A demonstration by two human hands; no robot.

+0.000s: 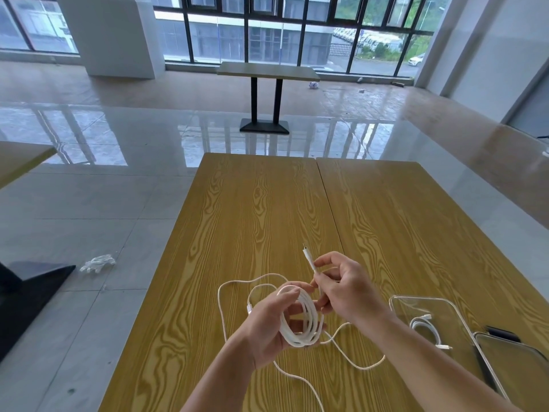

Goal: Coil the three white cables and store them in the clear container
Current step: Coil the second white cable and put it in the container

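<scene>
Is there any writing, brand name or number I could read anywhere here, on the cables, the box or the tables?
None can be read.
The white cable coiled in the left hand: no print visible.
The clear container: no label visible.
The wooden table: only wood grain.
The buildings through the windows: too far and blurred to show any sign.

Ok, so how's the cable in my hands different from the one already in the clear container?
The held cable is a thick coil of several loops gripped by the left hand, its plug end pinched by the right hand. The stored cable is a smaller, looser bundle lying untouched in the clear container. Both are white, with white plugs.
</scene>
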